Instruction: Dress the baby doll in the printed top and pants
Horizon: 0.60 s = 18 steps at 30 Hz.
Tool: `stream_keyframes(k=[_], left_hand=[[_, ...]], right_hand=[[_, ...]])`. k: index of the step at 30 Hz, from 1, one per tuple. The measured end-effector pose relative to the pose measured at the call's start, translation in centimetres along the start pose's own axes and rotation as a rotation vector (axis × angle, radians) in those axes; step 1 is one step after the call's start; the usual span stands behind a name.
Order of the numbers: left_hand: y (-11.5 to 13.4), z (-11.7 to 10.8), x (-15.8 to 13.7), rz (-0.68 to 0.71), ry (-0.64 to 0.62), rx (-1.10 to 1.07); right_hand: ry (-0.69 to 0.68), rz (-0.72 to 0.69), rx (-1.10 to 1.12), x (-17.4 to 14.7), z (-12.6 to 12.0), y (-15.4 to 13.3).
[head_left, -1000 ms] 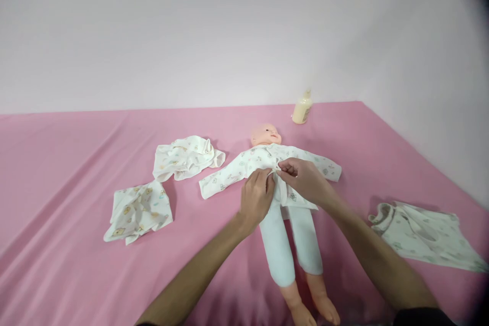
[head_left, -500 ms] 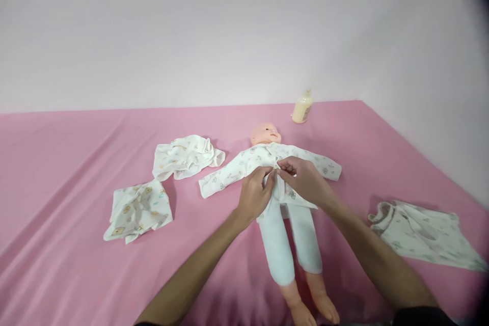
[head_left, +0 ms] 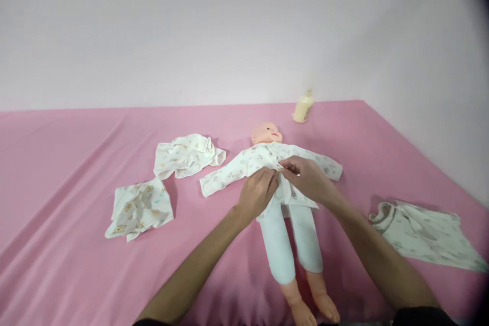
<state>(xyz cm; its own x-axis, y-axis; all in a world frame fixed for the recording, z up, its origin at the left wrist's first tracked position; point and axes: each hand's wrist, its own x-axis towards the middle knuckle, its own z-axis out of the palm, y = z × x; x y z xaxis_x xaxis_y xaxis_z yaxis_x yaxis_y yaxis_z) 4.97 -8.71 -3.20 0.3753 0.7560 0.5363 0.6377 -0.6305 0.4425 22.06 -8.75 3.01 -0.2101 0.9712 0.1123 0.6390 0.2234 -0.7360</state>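
A baby doll [head_left: 267,133] lies on its back, head away from me and turned to the right. It wears a white long-sleeved patterned shirt [head_left: 233,169] with both sleeves spread out, and pale trousers [head_left: 278,249] that leave its feet bare. My left hand [head_left: 258,191] is closed at the middle of the shirt front, its fingertips pinching the fabric. Close against it, my right hand [head_left: 304,177] pinches the shirt's front edge between thumb and forefinger. The fingers of both hands nearly meet. Whatever fastening lies between them is too small and hidden to make out.
Left of the doll lie two crumpled white patterned garments, one farther [head_left: 187,155] and one nearer [head_left: 143,209]. Another pale garment [head_left: 424,234] is spread at the right. A pump bottle [head_left: 303,107] of yellowish liquid stands near the white wall [head_left: 191,35]. A pink sheet [head_left: 76,163] covers the bed surface.
My left hand's fingers have curled in more, and its thumb is now less visible. My right hand keeps its pinch at nearly the same spot. The doll stays in place.
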Motion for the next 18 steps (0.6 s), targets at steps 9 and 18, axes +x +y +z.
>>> stream_keyframes(k=[9,18], left_hand=[[0.6,0.8,-0.8,0.28,0.191,0.579],[0.9,1.2,-1.0,0.314,0.215,0.632]], right_hand=[[-0.043,0.03,-0.053,-0.3,-1.2,0.1],[-0.069,-0.031,-0.262,-0.9,-0.1,-0.7]])
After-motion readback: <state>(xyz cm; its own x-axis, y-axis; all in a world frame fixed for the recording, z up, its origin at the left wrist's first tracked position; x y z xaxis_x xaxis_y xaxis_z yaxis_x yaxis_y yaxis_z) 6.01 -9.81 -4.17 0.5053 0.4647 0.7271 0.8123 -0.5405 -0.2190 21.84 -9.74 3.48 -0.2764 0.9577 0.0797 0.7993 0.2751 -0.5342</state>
